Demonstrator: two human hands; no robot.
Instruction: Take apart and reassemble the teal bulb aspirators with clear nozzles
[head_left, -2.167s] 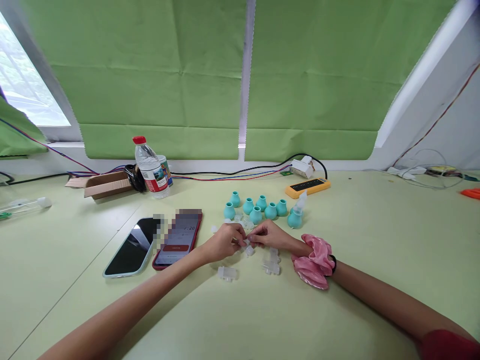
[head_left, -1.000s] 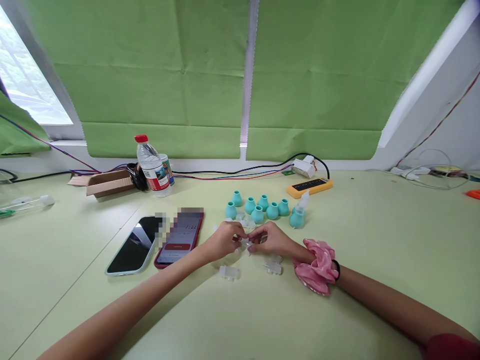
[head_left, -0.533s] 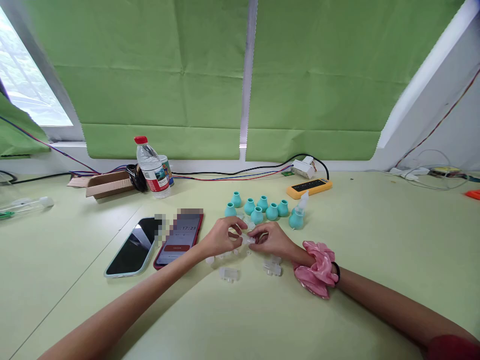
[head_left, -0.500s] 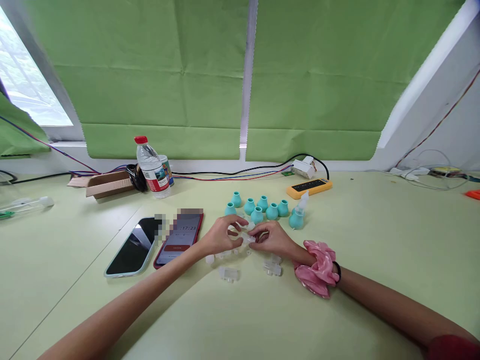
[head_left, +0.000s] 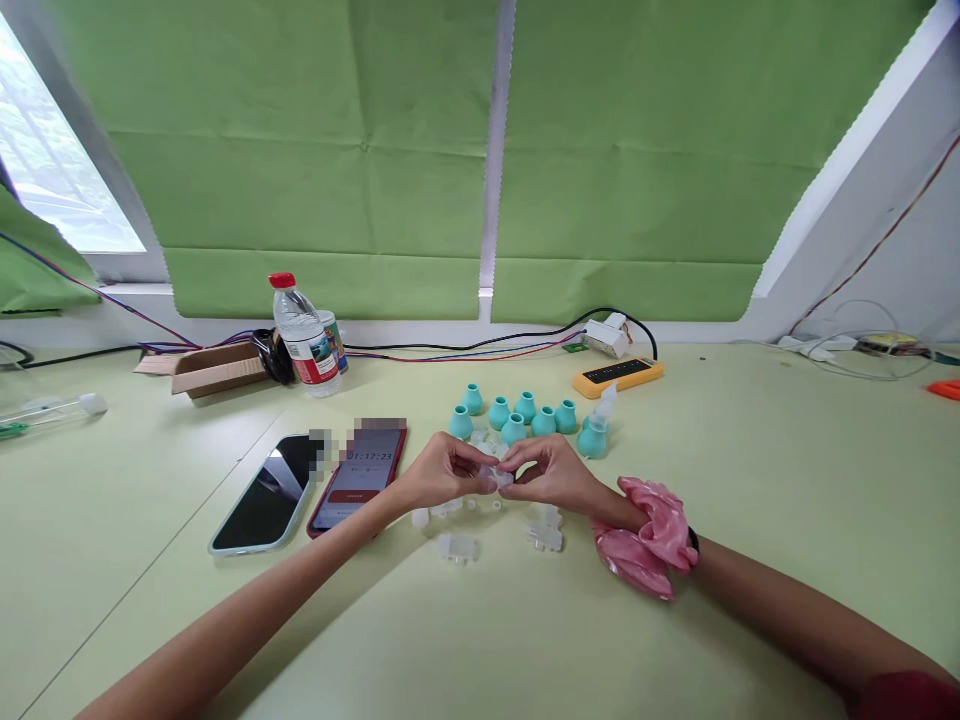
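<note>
Between my two hands is a small translucent plastic piece [head_left: 496, 477], partly hidden by the fingers. My left hand [head_left: 448, 470] pinches it from the left with thumb and fingertips. My right hand [head_left: 551, 474], with a pink scrunchie [head_left: 651, 540] at the wrist, pinches it from the other side. Just beyond my fingers stand several turquoise rubber bulbs [head_left: 544, 422], open necks upward. One turquoise bulb [head_left: 592, 440] at the right carries a clear fitting [head_left: 606, 405]. Nearer to me lie a clear plastic fitting [head_left: 458, 548] and more clear fittings [head_left: 545, 537].
Two phones lie at left, a dark-screened one [head_left: 266, 495] and one showing a timer [head_left: 360, 475]. Behind them stand a water bottle [head_left: 307, 345] and an open cardboard box [head_left: 221, 370]. A yellow-and-black device [head_left: 619, 376] and cables lie along the back.
My left thumb and fingers have closed in onto the clear piece. My right wrist and scrunchie have shifted slightly to the right.
</note>
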